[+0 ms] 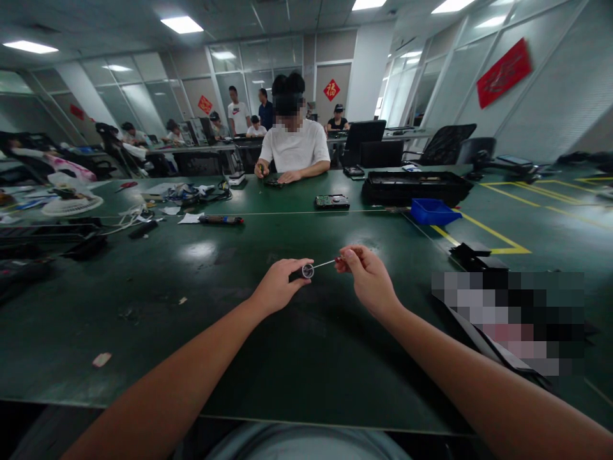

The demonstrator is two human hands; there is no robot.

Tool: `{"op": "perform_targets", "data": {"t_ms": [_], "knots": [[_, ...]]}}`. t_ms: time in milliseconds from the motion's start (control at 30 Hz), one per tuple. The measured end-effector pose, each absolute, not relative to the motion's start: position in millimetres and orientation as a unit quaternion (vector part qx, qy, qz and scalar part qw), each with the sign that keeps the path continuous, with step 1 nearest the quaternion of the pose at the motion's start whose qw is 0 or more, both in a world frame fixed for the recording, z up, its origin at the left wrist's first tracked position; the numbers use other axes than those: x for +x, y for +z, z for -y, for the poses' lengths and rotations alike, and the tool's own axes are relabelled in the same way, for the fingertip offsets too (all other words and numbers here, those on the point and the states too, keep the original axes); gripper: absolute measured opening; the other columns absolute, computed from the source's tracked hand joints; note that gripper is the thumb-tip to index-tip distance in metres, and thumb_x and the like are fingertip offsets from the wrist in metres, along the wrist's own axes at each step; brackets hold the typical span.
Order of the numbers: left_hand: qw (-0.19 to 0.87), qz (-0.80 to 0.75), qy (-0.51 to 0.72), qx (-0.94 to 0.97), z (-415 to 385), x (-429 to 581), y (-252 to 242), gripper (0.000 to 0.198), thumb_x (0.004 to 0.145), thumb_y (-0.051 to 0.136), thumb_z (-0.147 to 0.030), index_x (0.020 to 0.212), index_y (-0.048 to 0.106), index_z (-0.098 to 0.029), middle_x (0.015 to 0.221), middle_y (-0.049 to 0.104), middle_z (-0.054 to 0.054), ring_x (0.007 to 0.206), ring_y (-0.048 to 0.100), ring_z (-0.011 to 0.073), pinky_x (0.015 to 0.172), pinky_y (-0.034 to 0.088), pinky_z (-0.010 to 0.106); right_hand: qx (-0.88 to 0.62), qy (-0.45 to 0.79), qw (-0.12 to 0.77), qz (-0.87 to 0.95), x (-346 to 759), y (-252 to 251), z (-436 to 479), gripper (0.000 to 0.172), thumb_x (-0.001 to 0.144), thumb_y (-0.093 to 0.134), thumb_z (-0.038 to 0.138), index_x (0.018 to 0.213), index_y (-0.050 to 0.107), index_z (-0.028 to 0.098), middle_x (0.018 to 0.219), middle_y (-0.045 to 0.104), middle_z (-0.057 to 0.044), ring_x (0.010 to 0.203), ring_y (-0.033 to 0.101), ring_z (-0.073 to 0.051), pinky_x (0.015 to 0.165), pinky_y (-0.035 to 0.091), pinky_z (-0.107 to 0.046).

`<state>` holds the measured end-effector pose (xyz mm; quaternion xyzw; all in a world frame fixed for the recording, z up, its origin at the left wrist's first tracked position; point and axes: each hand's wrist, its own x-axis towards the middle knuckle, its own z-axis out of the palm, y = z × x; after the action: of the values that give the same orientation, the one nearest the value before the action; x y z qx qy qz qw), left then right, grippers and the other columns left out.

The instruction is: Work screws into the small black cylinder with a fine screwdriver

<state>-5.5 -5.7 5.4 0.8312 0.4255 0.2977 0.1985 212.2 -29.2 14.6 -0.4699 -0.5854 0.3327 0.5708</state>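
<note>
My left hand is closed around a small dark cylinder with a shiny round end, held just above the green table. My right hand pinches the far end of a thin metal rod. The rod's tip meets the cylinder's round end. Both hands hover over the middle of the table, close together.
A person in a white shirt sits across the table with hands on small parts. A hard drive, a blue bin and a black tray lie beyond. Cables and tools clutter the left side. A black device sits right.
</note>
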Motion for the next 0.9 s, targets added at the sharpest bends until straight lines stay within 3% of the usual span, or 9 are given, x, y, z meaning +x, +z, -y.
{"op": "perform_targets", "data": {"t_ms": [400,633,900], "knots": [[0.195,-0.436,0.298,0.826,5.7,-6.2,4.8,0.042,0.088,0.068,-0.024,0.129,0.063,-0.027,0.12,0.069,0.004,0.111,0.06,0.0245,0.103,0.044,0.043,-0.474,0.286,0.54,0.634,211.9,18.6,37.5,0.028,0.096,0.051,0.045,0.101,0.061,0.02,0.087,0.071,-0.006,0.081,0.069,-0.02,0.076,0.053,-0.035],[0.196,-0.43,0.302,0.828,6.9,-6.1,4.7,0.041,0.088,0.068,-0.023,0.129,0.064,-0.027,0.12,0.069,0.004,0.111,0.06,0.024,0.102,0.044,0.042,-0.552,0.167,0.477,0.664,214.9,26.3,41.4,0.04,0.087,0.062,0.057,0.068,0.059,0.022,0.058,0.062,0.001,0.051,0.053,-0.014,0.052,0.037,-0.028],[0.2,-0.425,0.31,0.827,5.1,-6.8,1.0,0.042,0.087,0.07,-0.022,0.128,0.064,-0.027,0.122,0.068,0.003,0.113,0.06,0.023,0.104,0.044,0.041,-0.523,0.153,0.455,0.704,213.3,29.3,46.2,0.03,0.088,0.064,0.049,0.074,0.061,0.022,0.066,0.065,-0.001,0.056,0.055,-0.015,0.054,0.04,-0.028]]}}
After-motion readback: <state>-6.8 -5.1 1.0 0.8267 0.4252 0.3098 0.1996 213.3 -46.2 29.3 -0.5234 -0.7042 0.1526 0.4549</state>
